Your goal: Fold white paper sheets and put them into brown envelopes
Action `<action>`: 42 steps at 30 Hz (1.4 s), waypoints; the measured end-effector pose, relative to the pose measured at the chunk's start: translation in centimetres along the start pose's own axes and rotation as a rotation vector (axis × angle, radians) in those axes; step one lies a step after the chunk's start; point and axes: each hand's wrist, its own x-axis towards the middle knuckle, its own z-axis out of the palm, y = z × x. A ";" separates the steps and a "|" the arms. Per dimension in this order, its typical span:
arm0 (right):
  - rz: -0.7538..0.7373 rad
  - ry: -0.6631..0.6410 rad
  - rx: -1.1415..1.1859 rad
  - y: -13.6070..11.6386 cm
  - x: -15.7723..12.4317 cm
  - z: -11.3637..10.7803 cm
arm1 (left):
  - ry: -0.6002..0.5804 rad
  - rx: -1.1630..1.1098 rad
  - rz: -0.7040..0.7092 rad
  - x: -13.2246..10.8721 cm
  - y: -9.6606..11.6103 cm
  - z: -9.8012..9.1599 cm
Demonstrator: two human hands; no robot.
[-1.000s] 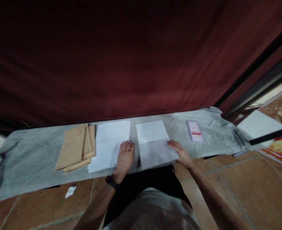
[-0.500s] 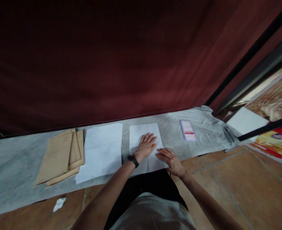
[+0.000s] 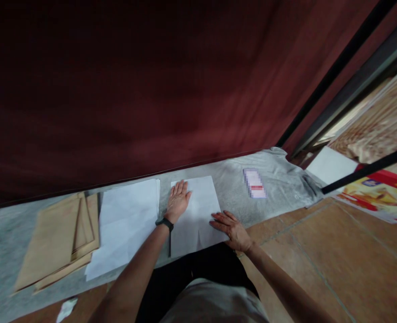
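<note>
A single white sheet of paper [image 3: 198, 211] lies on the grey cloth [image 3: 235, 188] in front of me. My left hand [image 3: 178, 201], with a black band on the wrist, lies flat and open on the sheet's far left part. My right hand [image 3: 230, 226] lies flat and open on the sheet's near right edge. Just left of the sheet is a stack of white paper [image 3: 124, 224], which neither hand touches.
Brown envelopes [image 3: 59, 240] lie in a pile at the left of the cloth. A small printed card [image 3: 254, 183] lies at the right. A dark red curtain hangs behind. The floor is tiled; a scrap of paper [image 3: 65, 309] lies on it.
My left hand left the white stack and moved onto the single sheet, sliding toward its far left corner. My right hand stayed at the sheet's right edge. The view swung right.
</note>
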 end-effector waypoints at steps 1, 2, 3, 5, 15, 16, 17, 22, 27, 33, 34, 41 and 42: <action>-0.001 0.005 0.000 0.0 0.0 0.0 | 0.004 -0.002 0.009 -0.9 0.4 0.1; -0.002 0.010 -0.001 0.0 0.0 0.1 | 0.006 -0.012 0.044 -2.1 1.0 0.2; -0.005 0.013 -0.002 0.0 0.0 0.1 | 0.003 -0.029 0.111 -3.4 1.7 0.3; -0.012 0.016 -0.007 0.0 0.0 0.1 | -0.014 -0.070 0.279 -6.7 3.1 0.3; -0.039 0.071 -0.009 0.1 -0.5 0.4 | -0.135 -0.101 0.476 -18.3 2.7 -3.2; -0.043 0.067 0.000 0.1 -0.5 0.4 | -0.128 -0.081 0.462 -18.4 2.4 -3.4; -0.047 0.060 0.011 0.1 -0.5 0.3 | -0.122 -0.055 0.450 -18.5 2.1 -3.6; -0.063 -0.041 0.165 1.3 -0.6 -2.2 | -0.089 0.082 0.444 -18.0 2.4 -3.5; 0.058 -0.039 0.263 1.9 1.8 -5.1 | -0.050 0.154 0.443 -17.8 3.4 -3.7; -0.051 0.101 0.066 -1.1 9.9 -1.3 | -0.042 0.207 0.443 -16.2 4.2 -4.9; -0.056 0.091 0.028 -1.5 11.2 -0.4 | -0.049 0.215 0.432 -16.0 4.4 -4.8; -0.071 0.035 -0.149 -0.9 15.8 2.7 | -0.083 0.099 0.382 -15.7 5.0 -3.7; -0.079 0.044 -0.163 -0.7 16.1 2.8 | -0.088 0.071 0.378 -15.7 5.0 -3.6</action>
